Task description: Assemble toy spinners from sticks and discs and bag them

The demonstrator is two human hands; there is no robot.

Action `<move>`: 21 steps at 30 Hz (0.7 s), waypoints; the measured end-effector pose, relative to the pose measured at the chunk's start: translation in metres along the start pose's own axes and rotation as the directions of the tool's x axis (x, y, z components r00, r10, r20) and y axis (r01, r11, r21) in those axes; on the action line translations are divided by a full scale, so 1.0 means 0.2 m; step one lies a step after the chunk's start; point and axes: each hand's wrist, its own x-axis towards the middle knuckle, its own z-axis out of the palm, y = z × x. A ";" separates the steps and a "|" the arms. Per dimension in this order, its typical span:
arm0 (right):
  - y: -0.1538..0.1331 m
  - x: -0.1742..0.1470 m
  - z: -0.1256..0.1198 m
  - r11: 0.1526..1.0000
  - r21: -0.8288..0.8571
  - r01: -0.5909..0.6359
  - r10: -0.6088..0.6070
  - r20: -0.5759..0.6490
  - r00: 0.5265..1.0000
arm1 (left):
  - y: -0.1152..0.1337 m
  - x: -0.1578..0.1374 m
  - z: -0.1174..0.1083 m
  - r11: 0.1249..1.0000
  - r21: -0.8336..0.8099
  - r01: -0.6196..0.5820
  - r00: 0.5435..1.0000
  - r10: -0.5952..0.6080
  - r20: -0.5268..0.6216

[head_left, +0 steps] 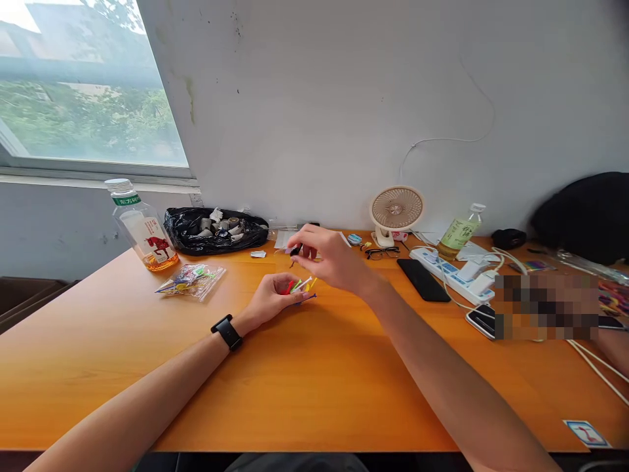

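My left hand (272, 298), with a black watch (227, 332) on its wrist, is closed around a bunch of thin colourful plastic sticks (303, 287). Red, green, white, yellow and blue ends poke out past the fingers. Just above and to the right, my right hand (327, 255) pinches a small dark object (295, 250) between thumb and fingers; its kind is too small to make out. Left of my left hand lies a clear plastic bag (192, 282) with more small colourful pieces in it.
A bottle (147, 233) and a black bag of scraps (216, 229) stand back left. Behind my right hand are a fan (396, 210) and glasses (383, 253). Rightward lie a black phone (422, 280), a power strip (452, 278), a green-labelled bottle (458, 233) and cables; another person's arm (612, 347) reaches in.
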 end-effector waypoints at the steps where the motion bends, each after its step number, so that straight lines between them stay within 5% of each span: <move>1: 0.00 0.00 0.00 1.000 -0.028 0.003 -0.002 0.038 0.999 | -0.01 0.00 0.00 1.000 -0.008 -0.006 1.000 0.006 0.010; 8: 0.04 -0.01 -0.03 0.994 -0.072 -0.083 0.088 0.070 0.994 | -0.02 0.00 -0.01 0.992 0.111 -0.059 0.998 0.058 0.013; 17: 0.00 -0.03 -0.22 0.990 -0.068 -0.122 0.106 -0.200 0.974 | 0.09 -0.04 0.03 0.989 -0.146 -0.015 1.000 0.016 0.003; 21: 0.03 -0.09 -0.23 0.983 -0.003 -0.183 0.179 -0.179 0.967 | 0.07 -0.05 0.06 0.985 -0.167 0.035 0.999 -0.033 0.012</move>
